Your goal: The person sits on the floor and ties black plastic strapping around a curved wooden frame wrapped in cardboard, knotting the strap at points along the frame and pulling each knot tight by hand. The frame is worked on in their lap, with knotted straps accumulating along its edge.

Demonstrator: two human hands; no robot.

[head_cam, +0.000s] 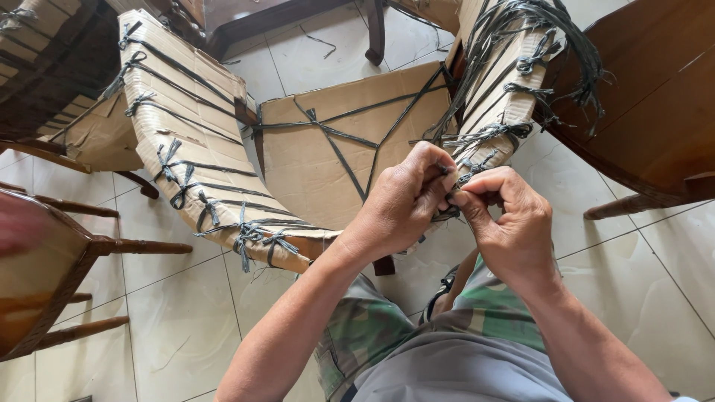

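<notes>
Between the two hands, at chest height over the knees, a knot in the dark plastic strapping [447, 214] is being worked. The strapping binds cardboard wrapping [328, 160] around a chair, whose near armrest lies directly beyond the fingertips.

Left hand [402, 202]: knuckles up, wrist bent, fingers curled and closed with thumb and forefinger pinching the strap end at the knot. Right hand [506, 216]: just beside the left and touching it at the fingertips, thumb and forefinger pressed together on the same strap; remaining fingers folded under. Both forearms rise from the lap and converge on this one point.

Judgement: the step in hand is work on a single tie at the end of the right armrest; whether it is being tightened or loosened cannot be told. The next move would call for a firm pinch on the short strap end and a steady pull along the armrest, with the other hand holding the knot.

Beyond the left hand, the other wrapped armrest [201, 149] carries many finished ties. Further left stands a bare wooden chair [52, 275]; below, a pale tiled floor [179, 327].
</notes>
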